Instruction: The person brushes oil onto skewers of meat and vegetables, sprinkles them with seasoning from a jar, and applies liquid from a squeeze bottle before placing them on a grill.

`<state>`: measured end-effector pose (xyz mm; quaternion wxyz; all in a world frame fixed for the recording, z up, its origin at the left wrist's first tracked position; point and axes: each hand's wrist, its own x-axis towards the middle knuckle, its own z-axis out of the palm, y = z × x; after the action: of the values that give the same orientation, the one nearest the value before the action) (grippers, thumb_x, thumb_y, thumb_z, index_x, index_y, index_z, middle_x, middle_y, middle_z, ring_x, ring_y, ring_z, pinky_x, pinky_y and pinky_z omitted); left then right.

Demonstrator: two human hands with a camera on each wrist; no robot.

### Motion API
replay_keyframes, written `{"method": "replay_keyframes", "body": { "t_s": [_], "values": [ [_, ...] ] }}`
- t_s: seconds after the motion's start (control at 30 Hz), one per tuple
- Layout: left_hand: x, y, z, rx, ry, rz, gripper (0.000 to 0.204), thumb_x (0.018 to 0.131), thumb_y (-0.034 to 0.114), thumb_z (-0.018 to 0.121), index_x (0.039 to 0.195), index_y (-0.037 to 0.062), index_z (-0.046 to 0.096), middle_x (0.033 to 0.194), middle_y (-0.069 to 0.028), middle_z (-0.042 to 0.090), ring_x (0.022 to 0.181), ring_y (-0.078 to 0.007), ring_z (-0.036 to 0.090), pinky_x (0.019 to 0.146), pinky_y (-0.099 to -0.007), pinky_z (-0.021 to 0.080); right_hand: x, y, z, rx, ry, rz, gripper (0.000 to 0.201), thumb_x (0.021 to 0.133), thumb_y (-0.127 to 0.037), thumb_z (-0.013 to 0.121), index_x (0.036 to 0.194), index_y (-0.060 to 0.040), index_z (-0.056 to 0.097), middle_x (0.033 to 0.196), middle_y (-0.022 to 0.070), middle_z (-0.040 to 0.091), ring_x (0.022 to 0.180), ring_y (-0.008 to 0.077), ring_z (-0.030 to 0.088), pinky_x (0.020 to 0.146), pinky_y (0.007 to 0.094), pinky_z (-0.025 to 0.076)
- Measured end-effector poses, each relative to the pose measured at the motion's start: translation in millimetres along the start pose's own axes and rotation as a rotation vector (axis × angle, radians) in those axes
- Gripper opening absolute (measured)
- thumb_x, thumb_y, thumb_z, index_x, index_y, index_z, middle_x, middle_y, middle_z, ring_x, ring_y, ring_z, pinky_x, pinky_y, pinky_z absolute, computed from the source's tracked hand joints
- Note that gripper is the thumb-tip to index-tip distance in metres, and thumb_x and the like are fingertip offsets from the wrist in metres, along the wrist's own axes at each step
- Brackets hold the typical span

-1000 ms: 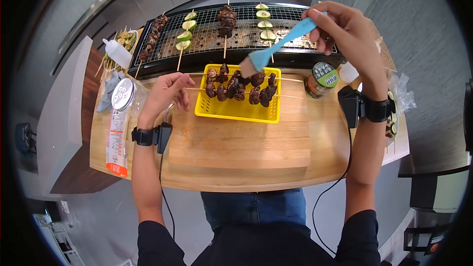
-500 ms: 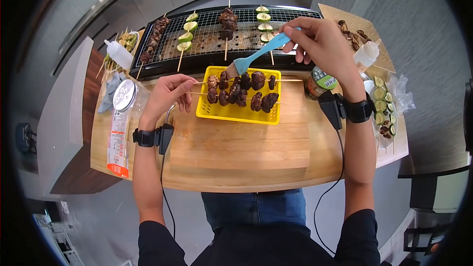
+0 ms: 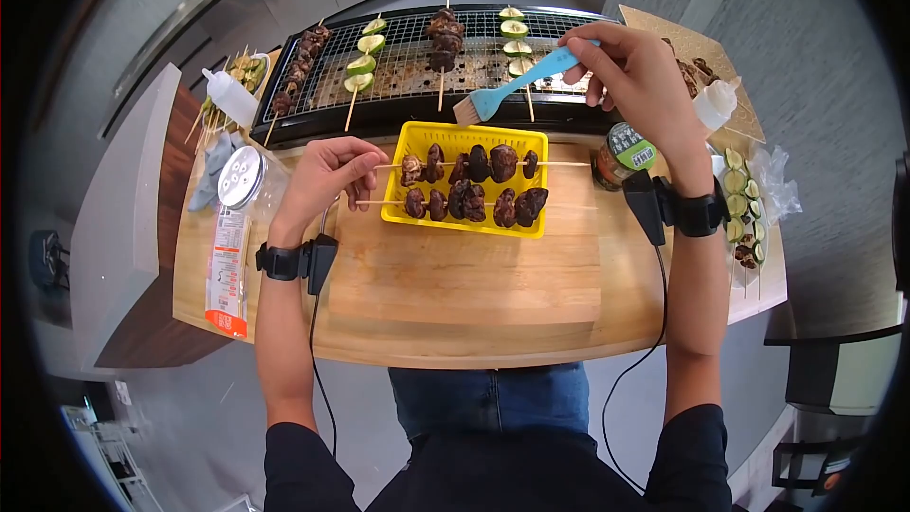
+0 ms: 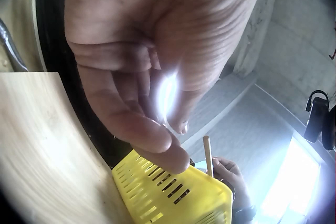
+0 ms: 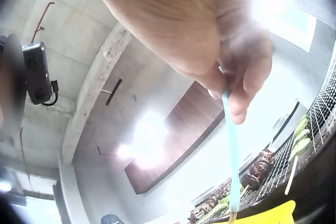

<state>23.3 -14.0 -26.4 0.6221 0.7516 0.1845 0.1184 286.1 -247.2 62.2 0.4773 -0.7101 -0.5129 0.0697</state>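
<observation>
Two meat skewers lie across a yellow basket (image 3: pixel 464 225) on the wooden board; the far skewer (image 3: pixel 503 162) is spaced apart from the near skewer (image 3: pixel 505 208). My left hand (image 3: pixel 327 180) pinches the far skewer's left stick end between thumb and forefinger. The near skewer's bare end points toward its lower fingers. In my right hand (image 3: pixel 630 81), thumb and fingertips hold the light-blue handle of a basting brush (image 3: pixel 517 83). Its bristles hang over the basket's far rim, apart from the meat. The right wrist view shows the handle (image 5: pixel 231 140) running down from my fingers.
Behind the basket is a black grill (image 3: pixel 398 112) bearing meat and green vegetable-slice skewers. A green-labelled jar (image 3: pixel 626 152) and a white squeeze bottle (image 3: pixel 716 102) stand right, beside a plate of skewers (image 3: pixel 744 218). On the left are a shaker jar (image 3: pixel 243 177) and another bottle (image 3: pixel 230 98).
The brush went from above the basket down onto the far skewer's left meat, then lifted back toward the grill. The two skewers lie wider apart now, and the far skewer's pieces have turned.
</observation>
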Motion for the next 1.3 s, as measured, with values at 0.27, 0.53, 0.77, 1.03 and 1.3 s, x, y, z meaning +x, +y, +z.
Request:
{"method": "replay_keyframes", "body": {
  "t_s": [0.27,0.53,0.77,1.03,1.3],
  "values": [
    [0.1,-2.0,-1.3,0.031,-0.042,0.0,0.018,0.09,0.014,0.065,0.095,-0.003,0.066,0.068,-0.0047,0.064,0.051,-0.0098,0.061,0.045,-0.0199,0.046,-0.7,-1.2,15.6,-0.07,0.073,-0.064,0.021,0.093,-0.014,0.056,0.101,0.0034,0.066,0.069,0.0077,0.067,0.05,0.0099,0.059,0.051,0.0234,0.048],
    [-5.6,6.0,0.2,0.068,-0.135,-0.063,0.015,0.089,0.011,0.065,0.091,-0.0036,0.065,0.066,-0.0068,0.066,0.052,-0.0112,0.063,0.045,-0.02,0.046,-0.4,-2.0,23.4,-0.059,-0.027,-0.083,0.021,0.091,-0.011,0.056,0.105,0.0021,0.067,0.072,0.0088,0.069,0.051,0.0111,0.06,0.052,0.0246,0.049],
    [-6.4,9.8,3.5,0.048,-0.143,-0.089,0.014,0.09,0.01,0.063,0.088,-0.0032,0.065,0.064,-0.0082,0.065,0.052,-0.0128,0.064,0.044,-0.0201,0.046,-1.9,-8.0,21.1,-0.007,-0.11,-0.074,0.02,0.092,-0.011,0.057,0.102,0.0024,0.068,0.07,0.0078,0.068,0.051,0.0091,0.058,0.051,0.0231,0.047],
    [-6.5,7.2,2.4,0.02,-0.166,-0.072,0.019,0.091,0.016,0.062,0.085,-0.0023,0.064,0.063,-0.0082,0.065,0.051,-0.0126,0.063,0.045,-0.0206,0.045,-4.4,-13.9,9.1,0.069,-0.022,-0.038,0.023,0.094,-0.017,0.058,0.103,0.0019,0.066,0.07,0.0056,0.068,0.052,0.0044,0.055,0.048,0.0187,0.044],
    [-5.8,7.8,2.2,0.035,-0.16,-0.086,0.023,0.092,0.019,0.062,0.083,-0.0023,0.064,0.063,-0.0073,0.065,0.051,-0.0122,0.063,0.045,-0.0206,0.045,-8.8,-22.8,19.8,0.212,-0.133,0.016,0.022,0.094,-0.017,0.058,0.1,0.0013,0.067,0.07,0.0047,0.067,0.053,0.0034,0.055,0.047,0.0179,0.044]
  ]
}}
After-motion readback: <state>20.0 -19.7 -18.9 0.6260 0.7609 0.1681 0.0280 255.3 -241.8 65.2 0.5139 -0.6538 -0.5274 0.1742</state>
